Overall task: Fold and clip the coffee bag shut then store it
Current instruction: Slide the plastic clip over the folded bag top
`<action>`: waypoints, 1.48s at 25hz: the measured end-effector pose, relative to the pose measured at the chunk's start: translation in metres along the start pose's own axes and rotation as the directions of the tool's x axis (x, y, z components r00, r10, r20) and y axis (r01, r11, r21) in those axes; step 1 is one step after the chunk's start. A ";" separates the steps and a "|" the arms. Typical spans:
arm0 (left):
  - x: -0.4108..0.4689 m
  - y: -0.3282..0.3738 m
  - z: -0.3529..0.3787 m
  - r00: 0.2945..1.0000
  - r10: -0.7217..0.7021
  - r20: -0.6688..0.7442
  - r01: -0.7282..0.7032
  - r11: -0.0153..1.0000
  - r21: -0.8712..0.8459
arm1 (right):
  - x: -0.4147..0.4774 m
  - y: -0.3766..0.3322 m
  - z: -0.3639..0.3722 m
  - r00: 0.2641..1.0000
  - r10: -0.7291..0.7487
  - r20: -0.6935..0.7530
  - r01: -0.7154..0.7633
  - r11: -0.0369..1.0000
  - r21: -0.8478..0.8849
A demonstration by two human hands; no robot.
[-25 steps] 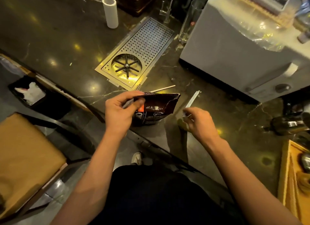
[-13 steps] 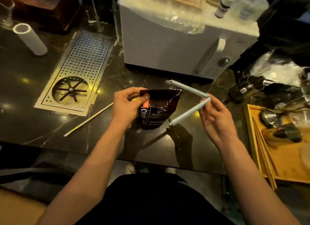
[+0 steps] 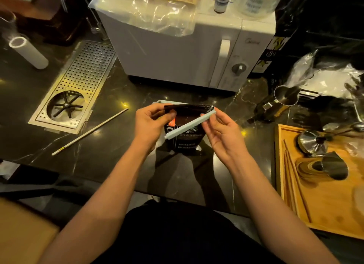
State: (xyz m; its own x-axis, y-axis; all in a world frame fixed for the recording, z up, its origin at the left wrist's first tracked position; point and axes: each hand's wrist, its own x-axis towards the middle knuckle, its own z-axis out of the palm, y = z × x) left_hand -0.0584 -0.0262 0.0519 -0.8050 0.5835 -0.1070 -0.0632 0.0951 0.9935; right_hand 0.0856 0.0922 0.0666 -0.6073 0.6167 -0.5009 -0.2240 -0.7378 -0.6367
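Coffee bag (image 3: 186, 132) stands above the worktop (image 3: 118, 161), near the microwave (image 3: 177, 53). Left hand (image 3: 151, 124) pinches its folded top flat, so the right hand (image 3: 220, 134) can swing the open clip (image 3: 189, 125), gripped at its hinge end, across the fold.

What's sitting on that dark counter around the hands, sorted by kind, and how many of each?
Coffee bag: 1
Bag clip: 1
White microwave: 1
Metal drain grate: 1
White roll: 1
Long thin stick: 1
Wooden tray: 1
Total: 7
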 end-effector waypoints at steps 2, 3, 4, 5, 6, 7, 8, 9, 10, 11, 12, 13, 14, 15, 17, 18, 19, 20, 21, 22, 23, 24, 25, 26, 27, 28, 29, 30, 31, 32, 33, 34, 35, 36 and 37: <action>-0.003 -0.002 0.001 1.000 -0.009 -0.019 0.009 1.000 -0.002 | 0.002 0.001 -0.002 1.000 0.010 0.018 -0.009 0.998 -0.060; -0.003 -0.003 0.001 1.000 -0.012 -0.018 0.012 1.000 -0.002 | 0.002 0.001 -0.002 1.000 0.004 0.023 -0.002 0.995 -0.103; -0.004 -0.003 0.000 1.000 -0.019 -0.016 0.019 1.000 -0.006 | 0.002 0.001 -0.001 1.000 -0.008 0.027 0.012 0.987 -0.158; -0.005 -0.004 -0.001 1.000 -0.028 -0.006 0.028 0.999 -0.015 | 0.001 0.001 -0.002 0.998 -0.042 0.037 0.050 0.970 -0.238; -0.006 -0.004 -0.003 1.000 -0.026 0.004 0.026 1.000 -0.010 | 0.001 0.002 -0.003 0.994 -0.093 0.057 0.107 0.936 -0.335; -0.006 -0.005 -0.005 1.000 -0.012 0.015 0.012 1.000 0.008 | 0.001 0.003 -0.004 0.985 -0.151 0.084 0.172 0.882 -0.438; -0.006 -0.007 -0.007 1.000 0.004 0.018 -0.004 0.999 0.033 | 0.002 0.004 -0.005 0.972 -0.209 0.110 0.235 0.811 -0.535; -0.004 -0.010 -0.011 1.000 0.013 0.015 -0.014 0.998 0.054 | 0.004 0.005 -0.005 0.955 -0.264 0.133 0.289 0.733 -0.616; -0.003 -0.012 -0.013 1.000 0.015 0.010 -0.015 0.997 0.069 | 0.005 0.006 -0.004 0.938 -0.307 0.163 0.334 0.667 -0.666; -0.003 -0.013 -0.015 1.000 0.011 0.005 -0.011 0.997 0.072 | 0.007 0.007 -0.003 0.920 -0.337 0.198 0.375 0.616 -0.692; -0.002 -0.013 -0.015 1.000 0.007 0.001 -0.007 0.998 0.068 | 0.008 0.007 -0.002 0.907 -0.351 0.234 0.407 0.584 -0.702; -0.003 -0.013 -0.014 1.000 0.003 -0.003 -0.003 0.999 0.053 | 0.007 0.008 0.000 0.901 -0.349 0.257 0.422 0.571 -0.704; -0.004 -0.011 -0.014 1.000 0.004 0.000 -0.004 0.999 0.041 | 0.006 0.009 0.003 0.902 -0.341 0.264 0.423 0.578 -0.698; -0.005 -0.009 -0.013 1.000 0.019 0.005 -0.019 0.999 0.039 | 0.004 0.011 0.006 0.905 -0.338 0.257 0.417 0.596 -0.686; -0.007 -0.011 -0.013 0.998 0.059 0.014 -0.059 0.998 0.011 | 0.002 0.016 0.008 0.901 -0.364 0.236 0.423 0.614 -0.666; -0.008 -0.012 -0.014 0.998 0.064 0.017 -0.064 0.998 -0.028 | 0.002 0.019 0.008 0.895 -0.385 0.225 0.430 0.612 -0.664; -0.009 -0.014 -0.015 0.998 0.061 0.020 -0.059 0.997 -0.052 | 0.002 0.021 0.007 0.890 -0.403 0.214 0.435 0.606 -0.666; -0.009 -0.015 -0.016 0.998 0.059 0.020 -0.058 0.997 -0.052 | 0.003 0.022 0.007 0.884 -0.418 0.208 0.440 0.595 -0.673; -0.008 -0.017 -0.016 0.998 0.059 0.014 -0.059 0.998 -0.019 | 0.004 0.024 0.006 0.879 -0.431 0.203 0.443 0.583 -0.681; -0.009 -0.017 -0.016 0.998 0.059 0.006 -0.059 0.998 0.023 | 0.005 0.025 0.006 0.874 -0.445 0.195 0.445 0.574 -0.688; -0.010 -0.016 -0.016 0.998 0.063 -0.003 -0.063 0.996 0.064 | 0.005 0.027 0.006 0.869 -0.459 0.185 0.446 0.566 -0.693; -0.011 -0.015 -0.017 0.998 0.067 -0.006 -0.066 0.993 0.101 | 0.005 0.028 0.006 0.864 -0.471 0.177 0.448 0.559 -0.698; -0.011 -0.015 -0.018 0.997 0.072 0.002 -0.071 0.989 0.129 | 0.005 0.029 0.006 0.860 -0.481 0.173 0.449 0.550 -0.705; -0.010 -0.015 -0.021 0.997 0.073 0.022 -0.076 0.985 0.158 | 0.005 0.030 0.006 0.856 -0.487 0.172 0.450 0.541 -0.711; -0.008 -0.014 -0.023 0.996 0.070 0.056 -0.080 0.979 0.187 | 0.004 0.030 0.005 0.855 -0.491 0.169 0.450 0.537 -0.714; -0.007 -0.014 -0.026 0.993 0.062 0.097 -0.082 0.973 0.217 | 0.005 0.030 0.004 0.854 -0.495 0.163 0.448 0.538 -0.714; -0.005 -0.013 -0.029 0.989 0.053 0.137 -0.084 0.969 0.233 | 0.005 0.029 0.003 0.853 -0.498 0.158 0.447 0.538 -0.715; -0.004 -0.011 -0.032 0.986 0.044 0.164 -0.083 0.968 0.235 | 0.005 0.029 0.001 0.851 -0.502 0.154 0.445 0.533 -0.720; -0.004 -0.008 -0.034 0.983 0.039 0.178 -0.078 0.972 0.221 | 0.005 0.028 0.001 0.851 -0.503 0.153 0.442 0.527 -0.726; -0.003 -0.006 -0.037 0.983 0.032 0.179 -0.067 0.979 0.195 | 0.005 0.028 0.001 0.852 -0.501 0.152 0.438 0.524 -0.730; -0.002 -0.005 -0.040 0.984 0.026 0.177 -0.055 0.985 0.162 | 0.005 0.028 0.001 0.854 -0.498 0.149 0.434 0.526 -0.732; -0.001 -0.005 -0.042 0.985 0.026 0.173 -0.051 0.989 0.138 | 0.005 0.028 0.002 0.855 -0.498 0.146 0.432 0.526 -0.733; 0.002 -0.004 -0.044 0.986 0.032 0.166 -0.054 0.990 0.132 | 0.006 0.029 0.002 0.854 -0.499 0.145 0.432 0.526 -0.733; 0.004 -0.004 -0.045 0.987 0.040 0.154 -0.062 0.988 0.140 | 0.006 0.029 0.004 0.852 -0.503 0.143 0.433 0.525 -0.732; 0.007 -0.004 -0.045 0.989 0.048 0.138 -0.070 0.985 0.160 | 0.006 0.029 0.005 0.851 -0.507 0.139 0.432 0.525 -0.733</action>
State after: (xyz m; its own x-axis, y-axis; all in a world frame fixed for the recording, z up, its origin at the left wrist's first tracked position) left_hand -0.0904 -0.0592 0.0491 -0.7182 0.6929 -0.0639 0.0880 0.1816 0.9794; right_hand 0.0717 0.0732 0.0473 -0.5088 0.8606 -0.0222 0.1790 0.0805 -0.9805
